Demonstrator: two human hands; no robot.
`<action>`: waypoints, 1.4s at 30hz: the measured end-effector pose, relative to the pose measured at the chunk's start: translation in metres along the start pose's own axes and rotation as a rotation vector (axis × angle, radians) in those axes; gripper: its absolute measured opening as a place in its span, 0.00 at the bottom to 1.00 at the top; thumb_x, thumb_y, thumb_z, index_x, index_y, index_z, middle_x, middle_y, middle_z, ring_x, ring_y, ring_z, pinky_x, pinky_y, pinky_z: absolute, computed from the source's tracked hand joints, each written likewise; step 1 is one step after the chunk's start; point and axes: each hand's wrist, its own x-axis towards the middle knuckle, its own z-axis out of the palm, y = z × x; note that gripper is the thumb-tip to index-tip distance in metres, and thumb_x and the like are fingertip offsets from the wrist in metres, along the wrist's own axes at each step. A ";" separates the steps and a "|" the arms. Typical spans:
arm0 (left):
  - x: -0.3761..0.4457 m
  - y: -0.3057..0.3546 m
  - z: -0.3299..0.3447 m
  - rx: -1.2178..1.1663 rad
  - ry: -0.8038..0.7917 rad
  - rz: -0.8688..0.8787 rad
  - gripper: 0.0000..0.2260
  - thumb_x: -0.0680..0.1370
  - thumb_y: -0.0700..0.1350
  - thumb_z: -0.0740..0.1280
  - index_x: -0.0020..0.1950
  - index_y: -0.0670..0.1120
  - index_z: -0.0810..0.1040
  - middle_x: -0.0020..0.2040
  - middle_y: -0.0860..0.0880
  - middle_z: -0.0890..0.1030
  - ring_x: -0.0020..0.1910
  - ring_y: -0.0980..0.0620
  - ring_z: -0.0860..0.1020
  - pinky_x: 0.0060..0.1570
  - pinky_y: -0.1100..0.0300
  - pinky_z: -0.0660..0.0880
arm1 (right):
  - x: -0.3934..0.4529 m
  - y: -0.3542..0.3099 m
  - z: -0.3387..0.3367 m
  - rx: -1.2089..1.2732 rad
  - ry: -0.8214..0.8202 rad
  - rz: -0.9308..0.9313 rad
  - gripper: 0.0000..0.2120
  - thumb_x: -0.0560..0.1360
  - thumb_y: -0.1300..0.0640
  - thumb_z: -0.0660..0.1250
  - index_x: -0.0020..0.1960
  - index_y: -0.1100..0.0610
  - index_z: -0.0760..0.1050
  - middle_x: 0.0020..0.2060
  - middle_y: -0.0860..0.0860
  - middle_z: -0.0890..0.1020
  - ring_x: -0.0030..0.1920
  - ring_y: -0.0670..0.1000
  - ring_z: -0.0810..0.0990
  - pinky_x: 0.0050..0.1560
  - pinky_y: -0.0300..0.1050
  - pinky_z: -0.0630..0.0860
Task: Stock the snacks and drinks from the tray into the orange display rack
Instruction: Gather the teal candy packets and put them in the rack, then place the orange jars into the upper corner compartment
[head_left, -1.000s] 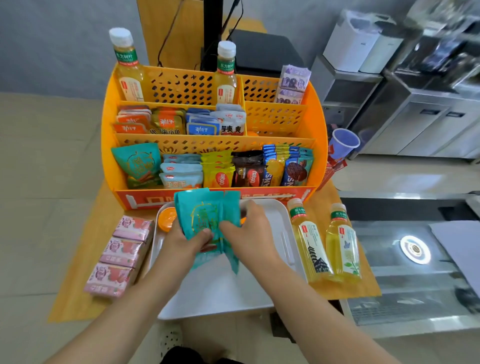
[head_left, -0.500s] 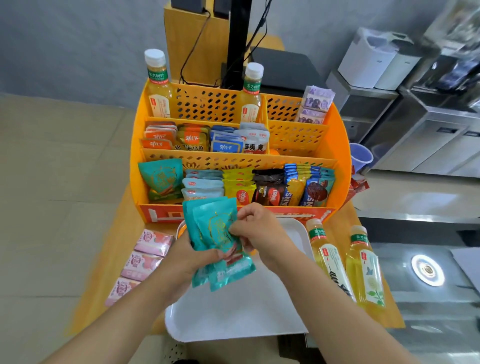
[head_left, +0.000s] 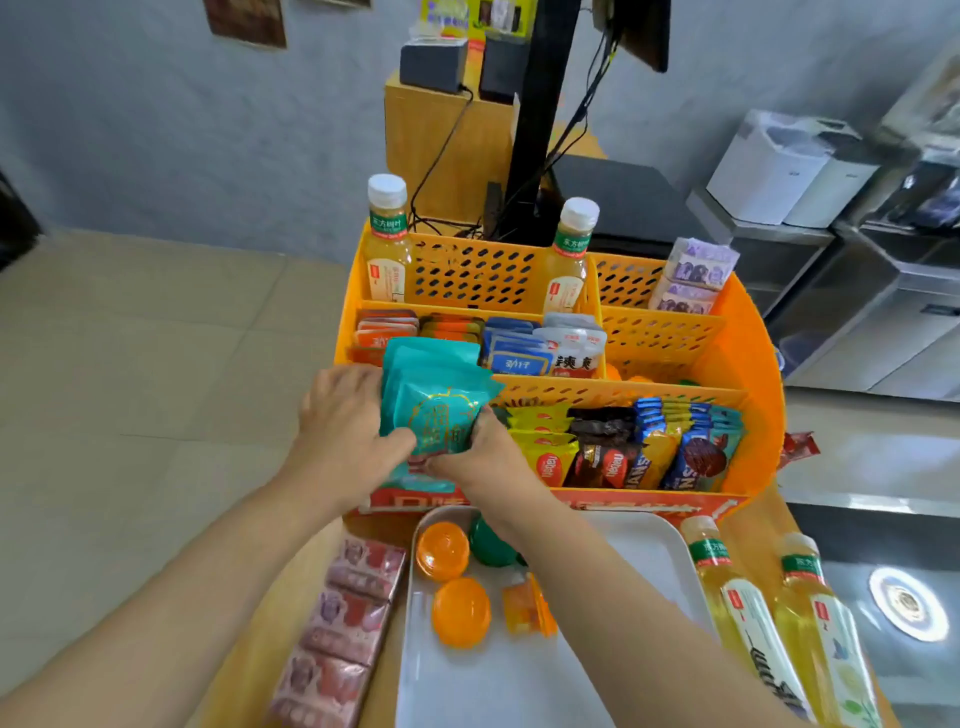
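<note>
Teal snack packets (head_left: 434, 402), a small stack, held between both hands at the front-left compartment of the orange display rack (head_left: 748, 374). Left hand (head_left: 345, 423) curls round the stack's left side; right hand (head_left: 480, 449) pinches its lower right edge. White tray (head_left: 639, 545) behind the wrists carries orange jelly cups (head_left: 442, 551).

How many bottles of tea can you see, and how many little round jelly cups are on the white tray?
Bottles standing in the orange rack: 2
Bottles on the table beside the tray: 2
Orange jelly cups on the tray: 3
Green jelly cups on the tray: 1
Total: 8
</note>
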 end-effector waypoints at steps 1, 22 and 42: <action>0.007 -0.003 -0.006 0.092 0.043 0.032 0.22 0.64 0.56 0.61 0.54 0.46 0.75 0.53 0.47 0.77 0.61 0.43 0.68 0.60 0.47 0.64 | 0.008 0.001 0.005 -0.061 0.049 -0.037 0.26 0.67 0.68 0.75 0.60 0.54 0.70 0.54 0.52 0.82 0.55 0.49 0.82 0.55 0.48 0.81; 0.000 -0.050 -0.001 0.523 0.005 0.430 0.25 0.69 0.44 0.75 0.65 0.40 0.78 0.63 0.43 0.80 0.75 0.41 0.63 0.74 0.36 0.49 | 0.019 0.050 0.024 -1.078 0.219 -0.548 0.38 0.75 0.51 0.70 0.78 0.60 0.55 0.77 0.56 0.63 0.77 0.56 0.60 0.77 0.50 0.49; -0.049 -0.003 0.057 0.300 -0.232 0.816 0.15 0.60 0.49 0.76 0.45 0.51 0.82 0.41 0.54 0.80 0.44 0.50 0.75 0.42 0.56 0.73 | -0.050 0.089 -0.071 -1.030 0.277 -0.482 0.09 0.70 0.60 0.70 0.50 0.57 0.80 0.46 0.52 0.81 0.49 0.54 0.77 0.48 0.53 0.76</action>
